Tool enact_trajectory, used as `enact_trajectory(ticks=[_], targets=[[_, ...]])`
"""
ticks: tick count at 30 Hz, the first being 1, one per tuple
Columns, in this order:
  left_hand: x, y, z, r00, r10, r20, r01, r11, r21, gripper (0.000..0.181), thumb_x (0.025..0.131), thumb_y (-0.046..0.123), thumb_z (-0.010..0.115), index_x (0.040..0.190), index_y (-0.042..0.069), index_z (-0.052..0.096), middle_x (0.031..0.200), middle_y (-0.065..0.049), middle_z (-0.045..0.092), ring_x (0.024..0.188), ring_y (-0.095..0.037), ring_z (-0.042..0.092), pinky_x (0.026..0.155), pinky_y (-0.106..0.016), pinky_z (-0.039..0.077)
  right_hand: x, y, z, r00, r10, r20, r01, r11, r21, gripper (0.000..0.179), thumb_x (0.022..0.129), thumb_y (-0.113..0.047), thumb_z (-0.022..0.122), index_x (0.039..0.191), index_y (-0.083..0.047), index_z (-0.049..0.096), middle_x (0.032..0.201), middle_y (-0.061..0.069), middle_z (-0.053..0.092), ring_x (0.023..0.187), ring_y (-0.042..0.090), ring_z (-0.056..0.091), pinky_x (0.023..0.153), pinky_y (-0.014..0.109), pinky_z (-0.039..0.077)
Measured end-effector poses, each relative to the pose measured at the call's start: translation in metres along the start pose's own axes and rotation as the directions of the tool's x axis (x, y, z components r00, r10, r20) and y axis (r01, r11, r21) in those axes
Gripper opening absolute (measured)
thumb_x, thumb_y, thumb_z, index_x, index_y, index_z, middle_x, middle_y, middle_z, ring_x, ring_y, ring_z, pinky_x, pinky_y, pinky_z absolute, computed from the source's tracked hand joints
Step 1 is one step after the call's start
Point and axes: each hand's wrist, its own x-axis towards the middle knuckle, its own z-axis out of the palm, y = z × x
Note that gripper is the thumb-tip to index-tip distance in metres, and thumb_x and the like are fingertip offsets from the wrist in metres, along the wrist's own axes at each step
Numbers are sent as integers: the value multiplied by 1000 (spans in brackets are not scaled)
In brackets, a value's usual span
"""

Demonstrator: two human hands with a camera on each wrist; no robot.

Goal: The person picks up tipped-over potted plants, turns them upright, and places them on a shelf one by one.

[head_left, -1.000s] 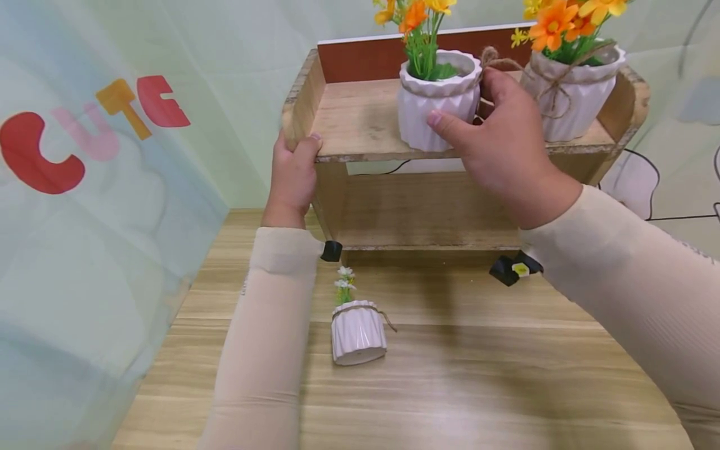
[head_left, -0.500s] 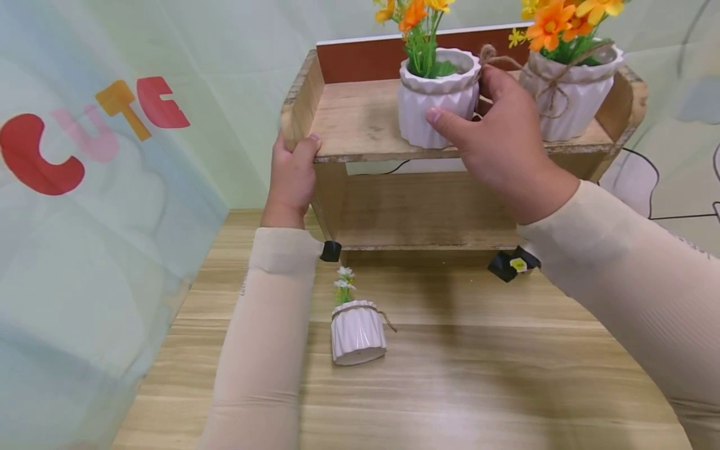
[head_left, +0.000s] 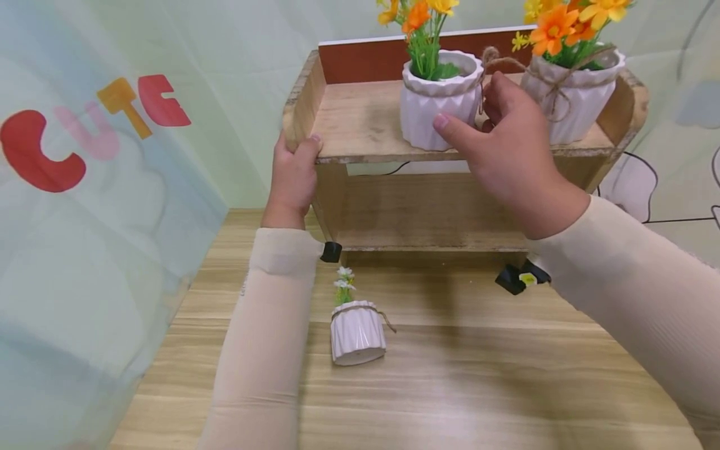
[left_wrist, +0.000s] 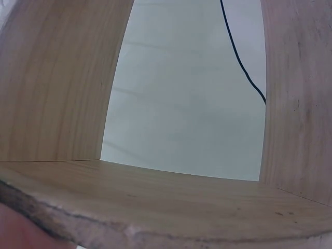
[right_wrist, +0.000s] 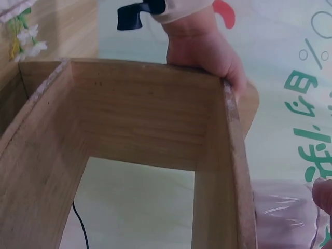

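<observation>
In the head view, my left hand [head_left: 294,178] grips the left front corner of a small wooden shelf [head_left: 360,140], thumb over the upper board. My right hand [head_left: 512,147] is at the right side of a white ribbed flowerpot [head_left: 435,115] with orange and yellow flowers, which stands upright on that board. The thumb overlaps the pot's front, while the fingers are bent loosely beside it with a small gap. In the right wrist view, the thumb [right_wrist: 324,197] is right at the pot's [right_wrist: 285,212] edge.
A second white flowerpot [head_left: 574,94] stands at the shelf's right end. A smaller white pot [head_left: 358,334] with white flowers lies tipped over on the wooden table [head_left: 450,387]. A printed cloth [head_left: 236,106] hangs behind and to the left.
My right hand has shifted slightly right and down, and its fingers have come away from the flowerpot's side. The left hand keeps its hold on the shelf.
</observation>
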Motion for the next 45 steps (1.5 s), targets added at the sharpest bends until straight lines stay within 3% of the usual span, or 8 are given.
enact_trajectory(ticks=[4, 7, 16, 23, 30, 45], targets=[[1, 0, 0, 1000, -3, 1, 3, 1000, 2, 68, 102, 35, 51, 165, 19, 33, 162, -10, 43, 143, -18, 45, 122, -33, 34, -7, 4, -3, 1000, 1, 16, -1, 1000, 5, 89, 99, -40, 73, 169, -20, 22, 174, -8, 20, 158, 9, 24, 126, 34, 29], [1, 0, 0, 1000, -3, -2, 3, 1000, -2, 68, 101, 35, 51, 165, 18, 33, 161, -10, 43, 142, -18, 45, 121, -31, 33, -13, 6, -4, 1000, -3, 25, 3, 999, 33, 94, 99, -39, 74, 170, -18, 17, 175, -6, 16, 159, 10, 21, 126, 33, 27], [0, 1, 0, 1000, -31, 0, 31, 1000, 3, 71, 101, 37, 51, 167, 20, 29, 163, -9, 39, 143, -18, 42, 121, -32, 32, -34, 11, -4, 999, -44, -1, 43, 994, 99, 90, 97, -32, 78, 168, -12, 26, 171, -1, 33, 155, 14, 36, 124, 31, 32], [0, 0, 1, 1000, -7, 5, 7, 999, -40, 66, 102, 33, 53, 164, 20, 36, 161, -9, 43, 139, -20, 46, 119, -35, 37, -51, 14, 0, 997, -74, -3, 74, 989, 128, 81, 96, -27, 79, 163, -8, 37, 161, 7, 49, 148, 19, 48, 119, 36, 40], [0, 0, 1, 1000, -5, 9, 6, 1000, -26, 68, 101, 35, 52, 164, 18, 34, 160, -11, 42, 139, -20, 45, 119, -32, 35, -64, 19, 7, 995, -82, 61, 73, 987, 144, 73, 97, -23, 78, 160, -11, 44, 156, 5, 55, 144, 18, 52, 114, 34, 46], [0, 1, 0, 1000, 4, 18, -3, 999, -31, 69, 101, 35, 51, 165, 17, 32, 161, -11, 42, 141, -20, 44, 119, -33, 35, -81, 35, 24, 977, -82, 197, 45, 982, 185, 67, 99, -18, 76, 157, -4, 45, 154, 5, 56, 143, 15, 52, 115, 29, 44]])
